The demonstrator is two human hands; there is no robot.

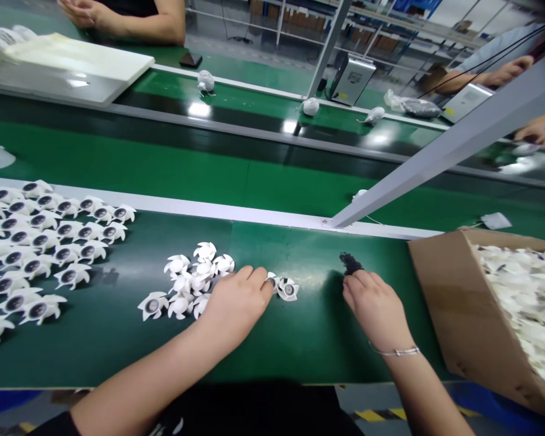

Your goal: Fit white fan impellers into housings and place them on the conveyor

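Observation:
My left hand (240, 303) is closed, its fingertips on a small white fan wheel (272, 281) that they partly cover. Beside that one, touching or nearly so, a second fan wheel (289, 289) lies with its dark hub facing up. Left of my left hand is a loose heap of white fan wheels (184, 283), mostly hub side down. My right hand (376, 303) has its fingers bent together at the near edge of a small pile of tiny black parts (349, 263). Its fingertips are hidden, so what they pinch cannot be seen.
Rows of white fan wheels (40, 242) stand hub up at the left. A cardboard box (454, 303) full of white parts is at the right. A slanted metal post (418, 157) rises beyond my right hand. Behind runs a green conveyor belt (236, 175); other people sit across it.

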